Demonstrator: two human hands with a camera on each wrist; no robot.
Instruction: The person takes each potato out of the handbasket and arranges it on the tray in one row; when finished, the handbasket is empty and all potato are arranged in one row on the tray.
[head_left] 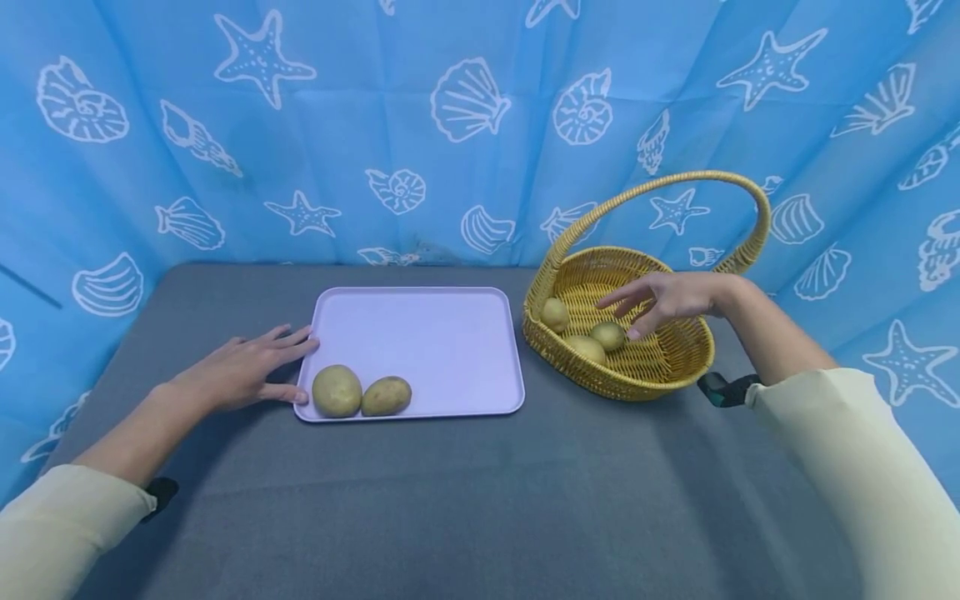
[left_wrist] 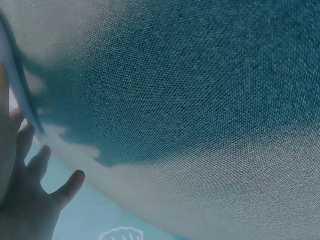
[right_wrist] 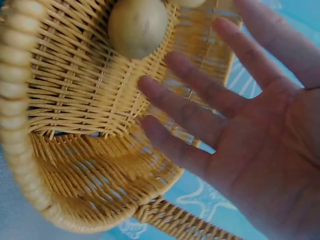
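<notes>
In the head view my left hand (head_left: 251,367) rests at the left edge of a pale lilac tray (head_left: 450,350), fingers spread and thumb at the rim. Two potatoes lie in the tray's near left corner, a rounder potato (head_left: 337,391) beside a longer potato (head_left: 387,396). My right hand (head_left: 667,302) is over a yellow wicker basket (head_left: 622,387), its fingers extended and holding nothing. Inside the basket are a potato (head_left: 555,315) at the left wall, a pale potato (head_left: 585,349) near the front, and a darker potato (head_left: 607,336) close to my fingertips. The right wrist view shows a potato (right_wrist: 138,27) beyond the fingers.
The basket's tall arched handle (head_left: 675,179) rises behind my right hand. A grey cloth-covered table (head_left: 465,500) bears both tray and basket. Behind it hangs a blue curtain (head_left: 337,125) printed with white shells and starfish.
</notes>
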